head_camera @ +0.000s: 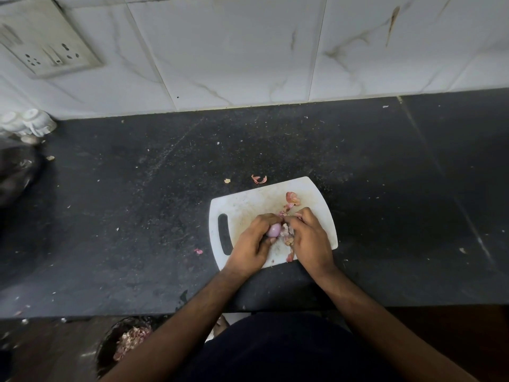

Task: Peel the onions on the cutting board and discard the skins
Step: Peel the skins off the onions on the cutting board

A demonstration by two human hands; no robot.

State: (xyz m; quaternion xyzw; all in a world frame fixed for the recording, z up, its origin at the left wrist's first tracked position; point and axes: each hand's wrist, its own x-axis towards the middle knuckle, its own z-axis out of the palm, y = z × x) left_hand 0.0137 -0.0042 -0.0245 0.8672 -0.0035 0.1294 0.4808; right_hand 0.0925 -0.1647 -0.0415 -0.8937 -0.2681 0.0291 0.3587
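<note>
A small purple onion (274, 230) sits in my left hand (254, 242), whose fingers curl around it above the white cutting board (248, 205). My right hand (309, 238) pinches loose pink skin (286, 232) right beside the onion. More peeled skins (292, 198) lie on the board behind my hands, and a strip of skin (290, 256) lies near the board's front edge.
The board lies on a dark stone counter (137, 202) against a white tiled wall. Skin scraps (259, 178) dot the counter. A bin (124, 346) holding skins stands on the floor at lower left. A dark bag (16, 172) sits at the far left.
</note>
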